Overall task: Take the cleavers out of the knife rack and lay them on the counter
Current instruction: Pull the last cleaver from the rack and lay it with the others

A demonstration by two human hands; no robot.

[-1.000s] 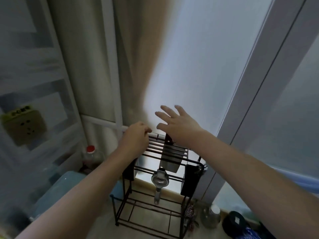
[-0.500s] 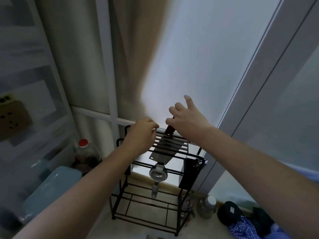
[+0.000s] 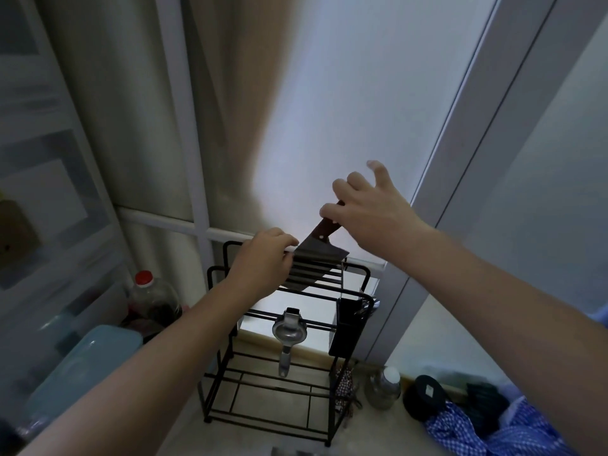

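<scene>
2 hands work 1 cleaver (image 3: 316, 258): right hand (image 3: 371, 215) pinches its handle, left hand (image 3: 263, 261) grips the rack (image 3: 355, 291); that loose pinch could drop it.

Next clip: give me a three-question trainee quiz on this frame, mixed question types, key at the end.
1. True or false: the steel cleaver with the reddish-brown handle lies flat on the counter.
2. Which hand grips the cleaver's handle? A) left hand B) right hand
3. Fill in: the metal citrus squeezer hangs from the black wire ___.

Key:
1. False; it is held tilted above the rack.
2. B; the left hand is at the blade's edge.
3. rack
</scene>
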